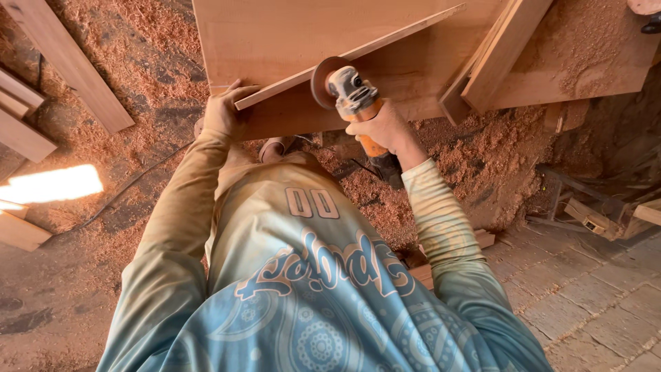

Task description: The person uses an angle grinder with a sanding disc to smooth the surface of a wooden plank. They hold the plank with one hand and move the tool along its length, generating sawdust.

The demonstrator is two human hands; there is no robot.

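My right hand [385, 129] grips an orange and grey angle grinder [352, 93], whose round disc [321, 81] sits against the edge of a thin wooden board [344, 56]. My left hand [225, 110] presses on the near left end of that board, fingers over its corner. The board lies slanted on a wide wooden panel [275, 31] resting on a workbench. Both my arms are in long pale patterned sleeves.
Sawdust covers the ground [138, 83] on the left and under the bench. Wooden planks [69, 62] lie at the left, another plank [502, 52] leans on the bench at right. A cable [131, 182] trails across the floor. Stone paving [585, 303] is at lower right.
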